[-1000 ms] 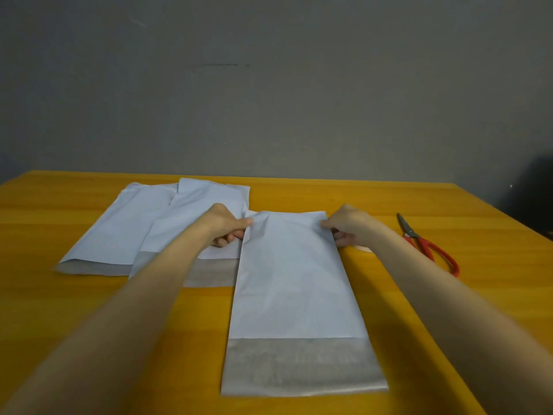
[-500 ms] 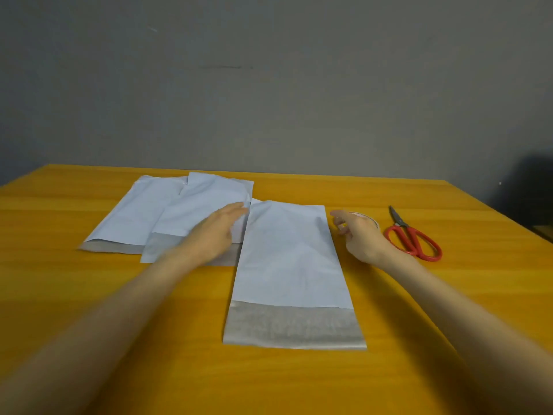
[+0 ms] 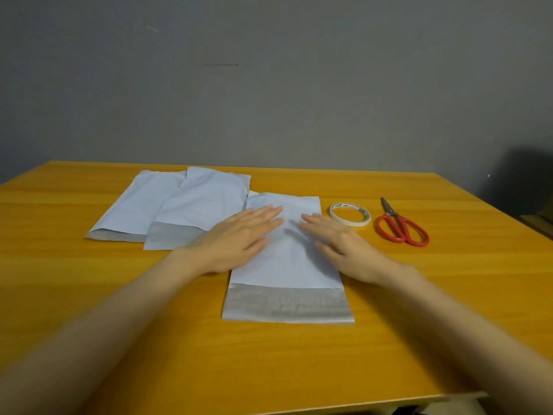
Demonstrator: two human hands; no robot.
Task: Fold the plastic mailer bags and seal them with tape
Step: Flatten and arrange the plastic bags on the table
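Hands flat and holding nothing, a person presses a white plastic mailer [image 3: 287, 265] onto a yellow tabletop [image 3: 149, 295]. The left hand [image 3: 239, 235] covers its 9 o'clock edge and the right hand [image 3: 338, 238] its 3 o'clock edge. All fingers are straight and point toward 12, at the grey wall [image 3: 269, 100].

The mailer's long axis runs from 12 to 6. Its grey flap [image 3: 287, 304] lies open at the 6 o'clock end, nearest the person and below both wrists. Any fold would probably bring that flap up toward 12, so the hands would first have to move toward 6.

The sheet looks thin, smooth and nearly uncreased. It has not yet been folded or taped.

The tape [image 3: 348, 207] lies just beside the right hand at about 1 o'clock, which makes that hand the nearer one to it. Red scissors [image 3: 394, 216] sit farther toward 3. Two more mailers [image 3: 203, 205] overlap at 10 o'clock, beyond the left hand, with their flaps also open.
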